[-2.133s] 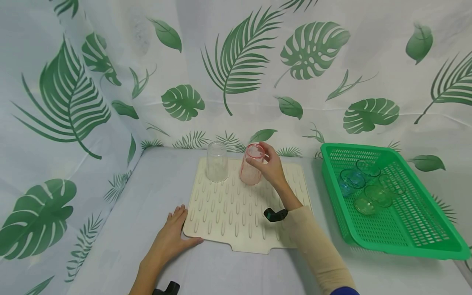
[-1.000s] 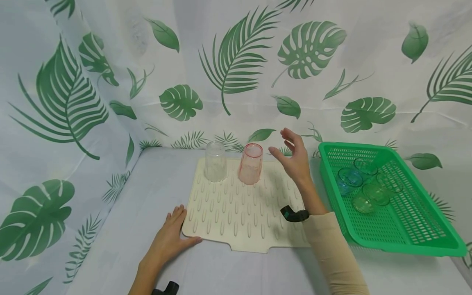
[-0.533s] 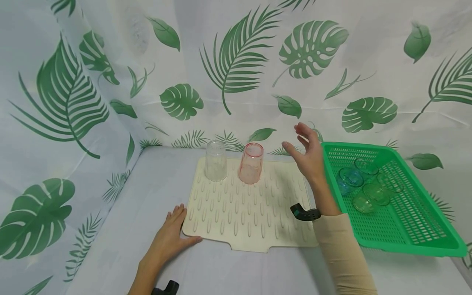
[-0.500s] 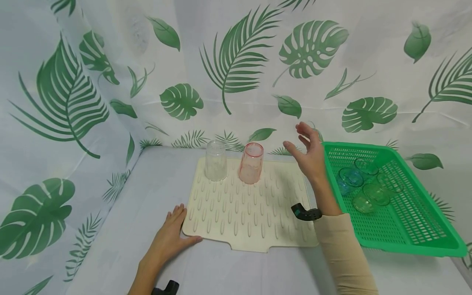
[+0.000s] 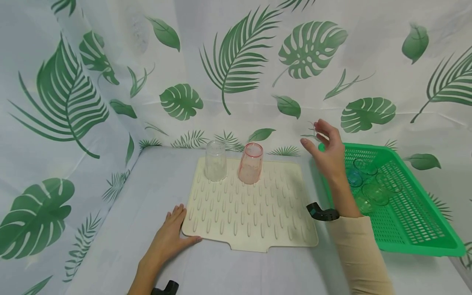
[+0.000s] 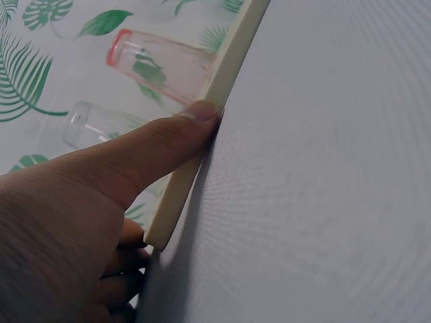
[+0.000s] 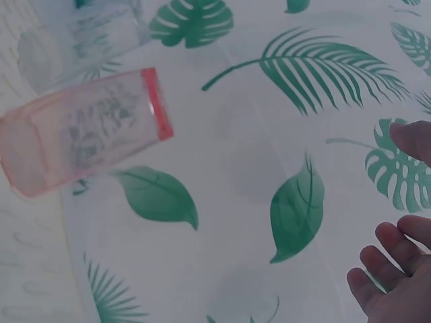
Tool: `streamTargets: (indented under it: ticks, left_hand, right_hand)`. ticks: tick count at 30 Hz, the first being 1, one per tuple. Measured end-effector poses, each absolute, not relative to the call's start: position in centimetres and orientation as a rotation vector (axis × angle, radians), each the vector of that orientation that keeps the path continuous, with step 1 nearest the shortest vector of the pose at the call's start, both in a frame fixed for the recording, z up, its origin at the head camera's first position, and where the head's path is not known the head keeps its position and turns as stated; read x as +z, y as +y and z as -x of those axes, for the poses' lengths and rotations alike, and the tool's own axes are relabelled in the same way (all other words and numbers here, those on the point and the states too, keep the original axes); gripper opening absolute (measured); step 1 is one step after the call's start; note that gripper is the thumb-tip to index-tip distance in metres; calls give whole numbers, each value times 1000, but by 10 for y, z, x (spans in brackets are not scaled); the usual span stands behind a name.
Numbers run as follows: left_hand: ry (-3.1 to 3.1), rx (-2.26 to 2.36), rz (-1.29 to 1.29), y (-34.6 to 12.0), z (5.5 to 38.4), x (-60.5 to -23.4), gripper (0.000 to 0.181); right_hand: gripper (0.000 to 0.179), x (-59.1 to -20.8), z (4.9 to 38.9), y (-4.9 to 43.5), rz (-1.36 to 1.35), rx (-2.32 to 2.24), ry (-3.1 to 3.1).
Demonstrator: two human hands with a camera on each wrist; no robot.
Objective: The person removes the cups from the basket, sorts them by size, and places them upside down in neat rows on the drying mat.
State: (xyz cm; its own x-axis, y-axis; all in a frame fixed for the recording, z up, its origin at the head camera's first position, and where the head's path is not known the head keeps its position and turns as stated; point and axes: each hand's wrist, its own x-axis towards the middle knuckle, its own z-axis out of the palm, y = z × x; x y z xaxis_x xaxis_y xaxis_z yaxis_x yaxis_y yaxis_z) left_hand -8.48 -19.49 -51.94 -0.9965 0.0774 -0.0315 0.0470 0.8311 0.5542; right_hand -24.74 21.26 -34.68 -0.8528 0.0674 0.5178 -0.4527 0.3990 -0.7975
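My right hand is raised over the left rim of the green basket, fingers loosely bent, thumb apart and nothing between them. In the right wrist view its fingers show against the leafy backdrop. A pink drinking glass stands on the cream drying mat, its narrower, red-ringed end up. Left of it, a clear glass stands the same way. My left hand rests at the mat's near left corner; the left wrist view shows its straight thumb against the mat's edge.
Inside the basket are several glasses, among them a blue glass and a green glass, partly behind my right forearm. A white cloth printed with green leaves hangs behind the table. The mat's tab points toward me.
My right hand has let go of the pink glass and moved right, off the mat and over to the basket's edge. The pink glass stays standing. My left hand has not moved.
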Motion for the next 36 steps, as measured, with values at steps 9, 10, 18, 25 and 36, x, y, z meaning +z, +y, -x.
streamTargets:
  ticks: [9, 10, 18, 25, 36]
  left_hand:
    - [2957, 890, -97, -195, 85, -519, 111]
    - [2956, 891, -98, -195, 85, -519, 111]
    - [2960, 892, -106, -195, 85, -520, 110]
    - [2957, 898, -105, -195, 85, -520, 110]
    - [2967, 893, -106, -195, 85, -521, 110]
  right_hand:
    - [66, -348, 241, 239, -212, 1392, -2264]
    - [67, -348, 240, 242, -201, 1383, -2274]
    - [67, -357, 239, 270, -102, 1347, -2335]
    - [70, -360, 237, 295, -25, 1272, -2409]
    - [76, -367, 233, 329, 87, 1187, -2542]
